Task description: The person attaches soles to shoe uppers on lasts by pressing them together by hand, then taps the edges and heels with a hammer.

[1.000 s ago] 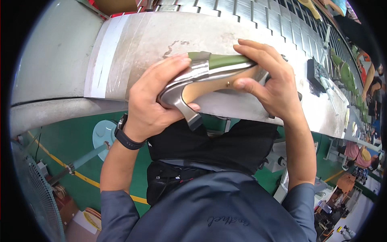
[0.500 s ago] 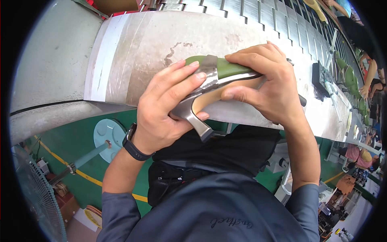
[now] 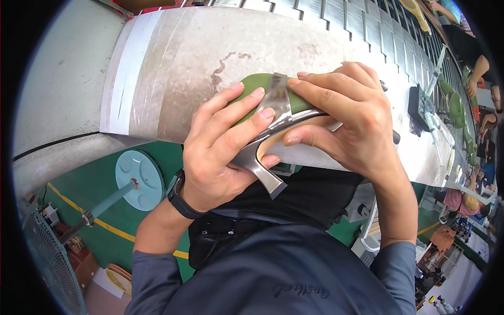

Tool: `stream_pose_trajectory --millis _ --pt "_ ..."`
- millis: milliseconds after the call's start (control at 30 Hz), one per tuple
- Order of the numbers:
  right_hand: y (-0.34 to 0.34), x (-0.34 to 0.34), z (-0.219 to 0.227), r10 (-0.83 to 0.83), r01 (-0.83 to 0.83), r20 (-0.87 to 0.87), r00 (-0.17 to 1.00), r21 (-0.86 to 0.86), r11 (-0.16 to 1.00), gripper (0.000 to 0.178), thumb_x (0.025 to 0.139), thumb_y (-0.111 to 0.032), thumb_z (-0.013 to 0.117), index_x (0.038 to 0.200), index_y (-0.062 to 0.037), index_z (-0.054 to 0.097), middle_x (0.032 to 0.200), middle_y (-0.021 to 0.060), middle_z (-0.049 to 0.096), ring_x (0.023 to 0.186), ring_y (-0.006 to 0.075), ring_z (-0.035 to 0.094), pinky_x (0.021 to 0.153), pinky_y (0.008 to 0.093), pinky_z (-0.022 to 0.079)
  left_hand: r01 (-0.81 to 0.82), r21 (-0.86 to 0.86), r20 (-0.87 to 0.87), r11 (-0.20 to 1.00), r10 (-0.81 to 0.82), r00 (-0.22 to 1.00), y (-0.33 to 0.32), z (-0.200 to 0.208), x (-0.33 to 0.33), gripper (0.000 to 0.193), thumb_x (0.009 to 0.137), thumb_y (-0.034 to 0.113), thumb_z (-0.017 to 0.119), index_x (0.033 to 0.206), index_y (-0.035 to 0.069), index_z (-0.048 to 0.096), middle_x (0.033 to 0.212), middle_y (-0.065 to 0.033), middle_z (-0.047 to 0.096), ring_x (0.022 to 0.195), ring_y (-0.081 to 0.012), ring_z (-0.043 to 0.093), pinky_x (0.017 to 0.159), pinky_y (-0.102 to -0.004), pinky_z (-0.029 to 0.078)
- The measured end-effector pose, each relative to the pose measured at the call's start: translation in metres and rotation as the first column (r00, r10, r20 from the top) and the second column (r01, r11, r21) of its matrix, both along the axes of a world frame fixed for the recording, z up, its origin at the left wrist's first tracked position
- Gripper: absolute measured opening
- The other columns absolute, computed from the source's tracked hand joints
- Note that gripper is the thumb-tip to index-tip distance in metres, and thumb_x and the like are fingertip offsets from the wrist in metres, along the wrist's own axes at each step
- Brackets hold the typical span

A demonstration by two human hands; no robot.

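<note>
Between my hands is a high-heeled shoe [image 3: 272, 178] with a shiny metallic grey heel, a tan sole and a grey band [image 3: 278, 94] across a green shoe last [image 3: 257, 82]. My left hand [image 3: 212, 147] is closed round the heel end, its fingers spread over the last and the band, its thumb beneath by the heel. My right hand [image 3: 357, 118] grips the other end. Its fingertips press on the last at the band's edge, and its thumb lies under the sole. The shoe is held on its side above the worktable's near edge; the toe end is hidden behind my right hand.
The pale, stained worktable [image 3: 210, 47] runs along a slatted metal conveyor [image 3: 341, 21]. To the right stand a small dark box [image 3: 418, 105] and several green lasts [image 3: 455, 107], with people beyond. A blue round stool [image 3: 139, 181] and a fan [image 3: 50, 262] are at lower left.
Both hands still hold the shoe. It has tilted a little, with the heel tip lower and more to the right. My right fingertips have shifted left to the band's edge.
</note>
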State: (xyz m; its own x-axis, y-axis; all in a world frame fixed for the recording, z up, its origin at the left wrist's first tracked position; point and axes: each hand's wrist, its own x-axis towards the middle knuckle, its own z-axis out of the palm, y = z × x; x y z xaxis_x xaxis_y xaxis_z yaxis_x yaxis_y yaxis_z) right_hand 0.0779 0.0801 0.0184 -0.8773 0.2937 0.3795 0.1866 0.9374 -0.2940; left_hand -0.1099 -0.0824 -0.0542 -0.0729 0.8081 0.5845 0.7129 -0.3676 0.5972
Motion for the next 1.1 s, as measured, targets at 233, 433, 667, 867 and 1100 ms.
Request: stream_pose_trajectory --millis 233,433,667,867,1100 --pt "-0.001 -0.01 0.019 -0.043 0.063 0.116 0.992 -0.177 0.982 0.06 0.058 -0.029 0.098 0.108 0.0 0.079 0.102 0.0134 0.078 0.085 0.0285 0.068 0.074 0.0378 0.054 0.0 0.034 0.003 0.999 0.0 1.0 -0.001 -0.008 0.002 0.062 0.078 0.028 0.092 0.13 0.006 0.066 0.137 -0.0201 0.067 0.13 -0.0446 0.06 0.105 -0.0479 0.052" --pt "-0.003 -0.02 0.029 -0.061 0.111 0.276 0.959 -0.172 0.979 0.061 0.056 -0.03 0.099 0.104 0.0009 0.077 0.097 0.0142 0.077 0.088 0.0295 0.07 0.078 0.0375 0.057 -0.059 0.06 0.061 0.996 0.055 0.997 -0.001 -0.017 0.009 0.06 0.074 0.024 0.09 0.13 0.014 0.071 0.137 -0.0107 0.069 0.123 -0.037 0.064 0.095 -0.0437 0.049" --pt "0.005 0.0 0.011 -0.15 0.144 0.123 0.981 0.055 0.988 0.079 0.058 -0.038 0.097 0.124 -0.0041 0.072 0.127 0.0175 0.069 0.115 0.0352 0.066 0.108 0.0463 0.046 -0.157 -0.016 -0.126 0.987 0.154 0.98 0.0 -0.003 0.038 0.079 0.08 0.045 0.087 0.141 0.003 0.058 0.151 -0.0256 0.054 0.137 -0.0454 0.054 0.11 -0.0551 0.041" --pt "0.012 0.079 -0.038 -0.504 0.495 -0.219 0.836 -0.097 0.863 0.058 0.082 -0.016 0.085 0.136 -0.006 0.067 0.132 0.0176 0.065 0.12 0.0318 0.064 0.101 0.0444 0.051 -0.058 -0.178 -0.141 0.982 0.033 0.989 0.023 0.027 0.02 0.08 0.076 0.048 0.09 0.134 0.003 0.057 0.156 -0.0221 0.05 0.143 -0.0399 0.05 0.12 -0.0624 0.028" --pt "-0.004 0.12 -0.051 -0.487 0.474 -0.068 0.871 -0.15 0.868 0.05 0.082 0.005 0.066 0.13 -0.0042 0.07 0.116 0.0139 0.068 0.102 0.032 0.064 0.092 0.0427 0.052 0.155 -0.389 0.128 0.908 -0.113 0.985 0.079 0.038 0.017 0.077 0.084 0.025 0.086 0.146 -0.005 0.053 0.132 -0.0227 0.065 0.122 -0.0323 0.063 0.108 -0.036 0.046"
